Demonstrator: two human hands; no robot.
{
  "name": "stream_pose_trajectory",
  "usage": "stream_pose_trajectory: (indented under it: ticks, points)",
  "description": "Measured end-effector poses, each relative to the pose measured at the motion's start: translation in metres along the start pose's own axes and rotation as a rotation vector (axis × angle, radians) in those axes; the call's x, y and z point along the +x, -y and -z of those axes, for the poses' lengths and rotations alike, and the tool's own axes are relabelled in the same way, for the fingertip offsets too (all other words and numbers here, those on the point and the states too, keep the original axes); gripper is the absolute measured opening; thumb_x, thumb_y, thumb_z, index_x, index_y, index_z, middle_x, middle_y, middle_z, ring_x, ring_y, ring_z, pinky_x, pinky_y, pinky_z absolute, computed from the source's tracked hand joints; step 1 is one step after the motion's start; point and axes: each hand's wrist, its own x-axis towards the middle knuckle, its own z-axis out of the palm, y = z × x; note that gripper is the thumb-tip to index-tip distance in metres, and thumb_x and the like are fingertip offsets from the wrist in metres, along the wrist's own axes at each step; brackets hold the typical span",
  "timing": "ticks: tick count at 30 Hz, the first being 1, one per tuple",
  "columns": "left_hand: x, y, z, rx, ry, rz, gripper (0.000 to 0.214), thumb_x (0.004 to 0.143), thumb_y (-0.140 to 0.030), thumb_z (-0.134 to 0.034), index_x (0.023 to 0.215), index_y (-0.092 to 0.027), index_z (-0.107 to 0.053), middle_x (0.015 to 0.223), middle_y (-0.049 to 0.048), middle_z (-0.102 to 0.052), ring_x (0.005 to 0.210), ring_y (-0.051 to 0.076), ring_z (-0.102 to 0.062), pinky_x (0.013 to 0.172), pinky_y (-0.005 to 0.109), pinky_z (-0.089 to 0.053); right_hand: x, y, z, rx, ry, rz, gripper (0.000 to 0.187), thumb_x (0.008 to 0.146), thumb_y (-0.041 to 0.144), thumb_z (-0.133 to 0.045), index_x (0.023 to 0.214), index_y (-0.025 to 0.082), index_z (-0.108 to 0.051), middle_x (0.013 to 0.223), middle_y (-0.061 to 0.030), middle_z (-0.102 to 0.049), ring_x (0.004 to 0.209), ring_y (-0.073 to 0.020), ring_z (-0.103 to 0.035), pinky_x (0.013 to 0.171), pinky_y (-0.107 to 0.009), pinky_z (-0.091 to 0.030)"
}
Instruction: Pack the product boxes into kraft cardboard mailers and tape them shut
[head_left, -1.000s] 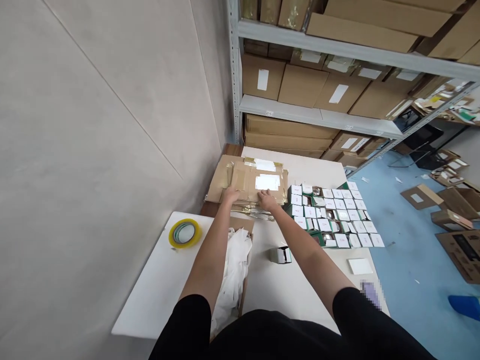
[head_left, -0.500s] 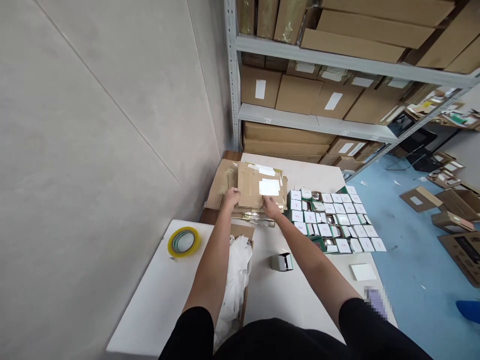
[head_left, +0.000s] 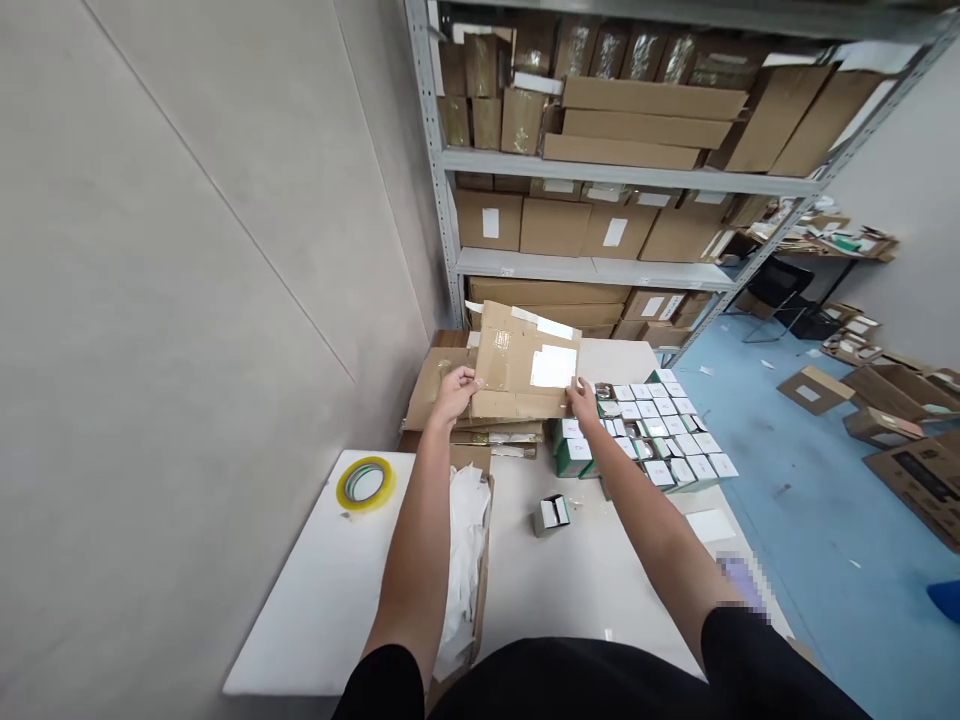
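My left hand [head_left: 454,395] and my right hand [head_left: 581,400] grip opposite edges of a flat brown cardboard mailer [head_left: 525,360], which is lifted and tilted above the table. It carries tape and a white label. Under my left hand, a pile of similar cardboard mailers [head_left: 431,390] lies at the table's far end. My right hand is close to rows of green boxes with white cards on top [head_left: 652,430]. A small open carton [head_left: 551,515] stands on the white table [head_left: 592,570], below my forearms.
Behind the table, grey metal shelves [head_left: 585,260] hold brown cartons. A concrete wall runs along the left. A yellow tape roll [head_left: 365,484] lies on a white board [head_left: 322,590]. White plastic fills an open cardboard box [head_left: 465,560]. Loose cartons lie on the blue floor [head_left: 795,470].
Both hands have raised the mailer off the pile and tilted it up. The view has tipped upward, showing more of the shelves.
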Motion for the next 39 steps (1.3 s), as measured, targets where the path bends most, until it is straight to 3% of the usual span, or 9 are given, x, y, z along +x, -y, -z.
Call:
stream_pose_trajectory:
  ticks: [4,6,9,14,19,23,28,34,39]
  points:
    - [-0.024,-0.017,-0.023,0.067,0.1,-0.06,0.065,0.078,-0.036,-0.073,0.14,-0.023,-0.057,0.076,-0.0027,-0.063,0.071,0.015,-0.063,0.073,0.028,-0.053,-0.018,-0.004,0.066,0.392,-0.069,-0.13,0.073,0.076,0.051,-0.067,0.139,0.015,-0.058,0.094,-0.0064,-0.072,0.089,-0.0232,-0.067,0.082,-0.038,-0.055]
    - [-0.036,-0.02,-0.041,0.1,0.139,-0.08,0.074,0.079,-0.032,-0.071,0.149,-0.024,-0.05,0.074,-0.0043,-0.06,0.069,0.014,-0.062,0.073,0.026,-0.052,-0.036,-0.011,0.101,0.484,-0.053,-0.142,0.073,0.068,0.052,-0.074,0.131,0.016,-0.061,0.085,-0.0031,-0.071,0.083,-0.0225,-0.066,0.076,-0.036,-0.054]
    - [-0.055,-0.019,-0.076,0.155,0.146,-0.066,0.07,0.077,-0.028,-0.07,0.145,-0.021,-0.055,0.076,-0.0037,-0.061,0.069,0.013,-0.063,0.072,0.025,-0.052,-0.072,-0.031,0.15,0.565,-0.043,-0.189,0.07,0.062,0.049,-0.081,0.121,0.02,-0.061,0.072,0.0032,-0.065,0.072,-0.0196,-0.063,0.067,-0.032,-0.051]
    - [-0.096,0.0,-0.142,0.23,0.06,0.003,0.045,0.076,-0.03,-0.073,0.118,-0.014,-0.07,0.088,0.0021,-0.067,0.078,0.016,-0.067,0.077,0.027,-0.055,-0.136,-0.075,0.222,0.569,-0.067,-0.225,0.061,0.06,0.046,-0.084,0.11,0.024,-0.056,0.069,0.0062,-0.061,0.066,-0.0169,-0.059,0.062,-0.029,-0.048]
    - [-0.174,0.048,-0.2,0.325,-0.087,0.078,0.064,0.079,-0.036,-0.078,0.137,-0.02,-0.06,0.093,0.0038,-0.07,0.078,0.018,-0.069,0.081,0.032,-0.056,-0.194,-0.123,0.27,0.516,-0.004,-0.203,0.056,0.063,0.043,-0.079,0.109,0.025,-0.052,0.071,0.0057,-0.063,0.069,-0.0192,-0.064,0.07,-0.033,-0.052]
    - [-0.258,0.101,-0.224,0.445,-0.244,0.185,0.066,0.076,-0.04,-0.084,0.134,-0.021,-0.058,0.109,0.009,-0.072,0.091,0.022,-0.072,0.089,0.037,-0.056,-0.24,-0.162,0.275,0.365,0.069,-0.202,0.047,0.073,0.041,-0.07,0.113,0.026,-0.052,0.081,0.0018,-0.068,0.08,-0.0225,-0.069,0.08,-0.037,-0.055]
    - [-0.34,0.161,-0.228,0.254,-0.26,0.289,0.074,0.072,-0.035,-0.089,0.134,-0.019,-0.052,0.118,0.0136,-0.07,0.107,0.025,-0.071,0.1,0.042,-0.055,-0.285,-0.198,0.247,0.241,0.189,-0.254,0.046,0.08,0.035,-0.059,0.124,0.027,-0.048,0.112,-0.0052,-0.073,0.104,-0.0238,-0.07,0.096,-0.041,-0.054]
    - [-0.377,0.201,-0.215,0.069,-0.255,0.351,0.086,0.071,-0.019,-0.084,0.146,-0.025,-0.044,0.146,0.0169,-0.056,0.129,0.027,-0.061,0.109,0.044,-0.051,-0.325,-0.218,0.215,0.179,0.327,-0.266,0.066,0.077,0.034,-0.066,0.139,0.026,-0.046,0.139,-0.0101,-0.064,0.133,-0.0277,-0.059,0.11,-0.046,-0.047]
    - [-0.388,0.214,-0.211,0.034,-0.206,0.443,0.097,0.067,-0.009,-0.077,0.155,-0.027,-0.04,0.158,0.015,-0.047,0.133,0.027,-0.058,0.11,0.041,-0.05,-0.367,-0.224,0.201,0.116,0.413,-0.319,0.08,0.066,0.032,-0.073,0.143,0.028,-0.05,0.137,-0.0076,-0.065,0.127,-0.0316,-0.062,0.109,-0.049,-0.049]
